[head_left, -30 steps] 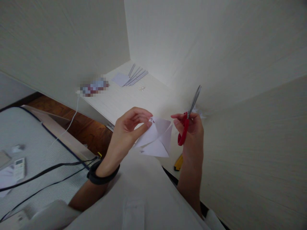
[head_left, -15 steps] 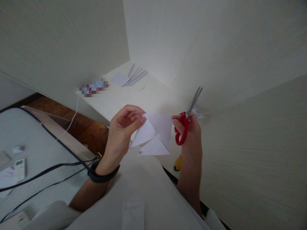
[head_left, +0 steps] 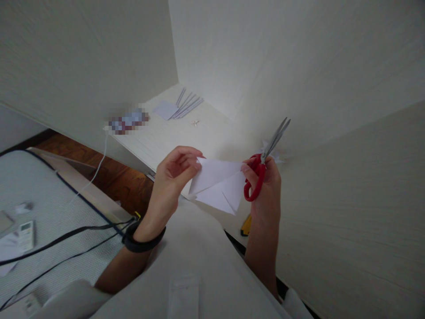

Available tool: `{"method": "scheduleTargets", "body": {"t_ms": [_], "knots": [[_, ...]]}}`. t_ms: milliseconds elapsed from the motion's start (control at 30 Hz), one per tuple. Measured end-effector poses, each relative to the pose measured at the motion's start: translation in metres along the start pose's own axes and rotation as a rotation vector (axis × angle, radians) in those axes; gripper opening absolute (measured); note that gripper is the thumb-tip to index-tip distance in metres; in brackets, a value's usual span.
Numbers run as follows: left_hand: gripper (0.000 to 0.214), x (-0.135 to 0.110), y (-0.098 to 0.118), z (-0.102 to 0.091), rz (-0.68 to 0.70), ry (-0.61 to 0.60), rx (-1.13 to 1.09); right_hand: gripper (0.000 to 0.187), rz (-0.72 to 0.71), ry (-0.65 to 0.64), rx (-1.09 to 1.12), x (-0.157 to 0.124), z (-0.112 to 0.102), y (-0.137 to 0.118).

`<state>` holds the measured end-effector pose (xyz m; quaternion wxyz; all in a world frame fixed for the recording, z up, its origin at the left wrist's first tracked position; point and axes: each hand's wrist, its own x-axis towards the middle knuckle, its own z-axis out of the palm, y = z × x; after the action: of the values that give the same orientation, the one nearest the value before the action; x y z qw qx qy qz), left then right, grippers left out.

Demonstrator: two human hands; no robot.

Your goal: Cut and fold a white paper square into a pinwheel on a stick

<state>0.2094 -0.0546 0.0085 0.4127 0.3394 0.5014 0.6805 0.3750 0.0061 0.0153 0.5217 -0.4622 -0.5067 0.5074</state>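
Note:
A small white sheet of paper (head_left: 217,179) with crossing fold or cut lines is stretched between my two hands. My left hand (head_left: 172,177) pinches its upper left corner between thumb and fingers. At the upper right corner, my right hand (head_left: 265,181) grips the paper with thumb and fingertips. The same hand also carries red-handled scissors (head_left: 255,181), whose blades point up and away, slightly apart and touching nothing. White crumpled paper scraps (head_left: 274,153) lie beyond my right hand, partly hidden by it.
On the white desk (head_left: 133,148) lie thin paper strips (head_left: 189,106), a square of paper (head_left: 165,109) and a tiny scrap (head_left: 195,123). A blurred-out item (head_left: 129,121) sits at the left edge. Walls rise behind and to the right. A remote control (head_left: 26,235) rests on the bed at left.
The paper has turned and its lower left flap now lies differently, closing the gap seen before. My right hand and the scissors have shifted slightly right.

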Motion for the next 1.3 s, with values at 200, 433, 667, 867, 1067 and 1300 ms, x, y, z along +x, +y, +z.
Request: {"method": "scheduleTargets", "body": {"t_ms": [200,433,667,867,1067,1300], "knots": [[0.016,-0.002,0.008,0.0,0.208,0.041,0.313,0.024,0.017,-0.044,-0.009,0.0,0.0,-0.002],[0.032,-0.006,0.019,0.012,0.34,-0.189,0.808,0.027,0.08,-0.185,0.026,-0.001,0.0,-0.008],[0.007,-0.005,0.015,0.017,0.188,-0.295,0.634,0.029,0.099,-0.286,0.024,-0.002,0.001,-0.01],[0.007,-0.003,0.014,0.018,0.077,-0.28,0.495,0.028,0.087,-0.284,0.04,-0.001,0.002,-0.011],[0.013,-0.002,0.016,0.022,0.053,-0.277,0.461,0.028,0.059,-0.315,0.005,-0.005,0.004,-0.011],[0.013,-0.003,0.015,0.022,0.034,-0.283,0.429,0.028,0.014,-0.312,0.052,-0.007,0.007,-0.012]]}}
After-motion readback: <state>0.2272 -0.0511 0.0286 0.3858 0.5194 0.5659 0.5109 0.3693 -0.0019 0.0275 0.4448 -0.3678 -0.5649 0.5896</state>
